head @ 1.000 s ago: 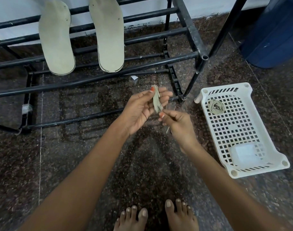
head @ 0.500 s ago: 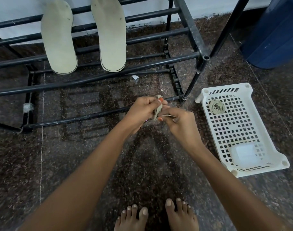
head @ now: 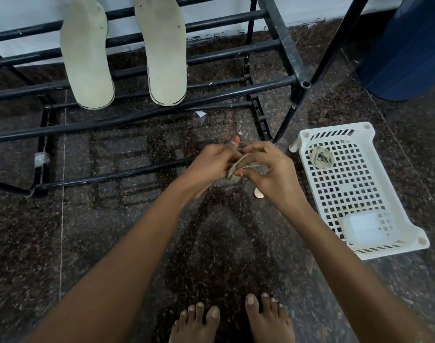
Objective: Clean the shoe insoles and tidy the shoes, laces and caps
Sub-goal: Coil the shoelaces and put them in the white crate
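Item: one grey shoelace (head: 236, 173), held above the floor before the rack (head: 285, 45), my left grip (head: 209, 167) clenched round the bundle to keep it together, my right grip (head: 270, 174) pinching its loose end, seemingly to tuck it; nearby, white basket (head: 308, 134) holding a finished coil (head: 322, 157); insoles (head: 87, 65) laid across the rack's rails, probably to dry.

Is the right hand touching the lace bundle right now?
Touching. The head view shows the right hand pinching a strand of the lace bundle, which the left hand grips.

Open floor (head: 211, 243) — rack (head: 142, 120) ahead, basket (head: 308, 149) rightward
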`<state>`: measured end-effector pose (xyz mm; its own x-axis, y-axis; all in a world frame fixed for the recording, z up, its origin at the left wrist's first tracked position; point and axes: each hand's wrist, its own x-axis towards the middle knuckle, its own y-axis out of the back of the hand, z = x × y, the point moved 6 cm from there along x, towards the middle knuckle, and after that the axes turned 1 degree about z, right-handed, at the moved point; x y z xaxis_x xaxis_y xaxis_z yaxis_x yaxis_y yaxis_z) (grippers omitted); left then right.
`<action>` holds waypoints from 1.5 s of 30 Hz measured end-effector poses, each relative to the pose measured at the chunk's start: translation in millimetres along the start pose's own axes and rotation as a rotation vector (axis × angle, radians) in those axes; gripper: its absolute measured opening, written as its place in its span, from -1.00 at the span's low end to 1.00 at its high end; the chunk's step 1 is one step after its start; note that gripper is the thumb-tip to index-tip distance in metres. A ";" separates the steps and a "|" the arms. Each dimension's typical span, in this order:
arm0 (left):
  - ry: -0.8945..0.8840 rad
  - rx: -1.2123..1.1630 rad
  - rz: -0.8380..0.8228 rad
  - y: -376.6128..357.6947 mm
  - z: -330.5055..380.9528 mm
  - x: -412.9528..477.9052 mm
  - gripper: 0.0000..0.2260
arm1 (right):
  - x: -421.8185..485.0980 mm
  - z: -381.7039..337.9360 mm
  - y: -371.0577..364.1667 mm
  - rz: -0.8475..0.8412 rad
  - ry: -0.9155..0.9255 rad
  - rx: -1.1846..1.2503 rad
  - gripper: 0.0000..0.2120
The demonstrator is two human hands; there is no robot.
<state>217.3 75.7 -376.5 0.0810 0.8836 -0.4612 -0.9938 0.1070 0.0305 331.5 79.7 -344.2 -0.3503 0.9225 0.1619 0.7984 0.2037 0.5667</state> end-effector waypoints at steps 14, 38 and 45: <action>-0.127 0.146 -0.077 -3.3 3.3 0.6 -0.87 | 4.5 15.4 9.6 -0.019 -0.178 0.252 -0.78; -0.532 0.426 0.236 5.3 22.8 -8.2 -0.92 | -6.8 33.5 3.7 -0.076 -0.484 0.548 -0.76; -0.441 0.410 0.233 3.7 19.0 -6.2 -0.93 | -6.9 29.4 1.2 -0.029 -0.406 0.314 -0.81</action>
<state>214.5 79.3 -356.7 -0.0232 0.9997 0.0040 -0.8864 -0.0224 0.4623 349.3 83.3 -368.4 -0.2063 0.9552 -0.2122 0.9216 0.2625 0.2858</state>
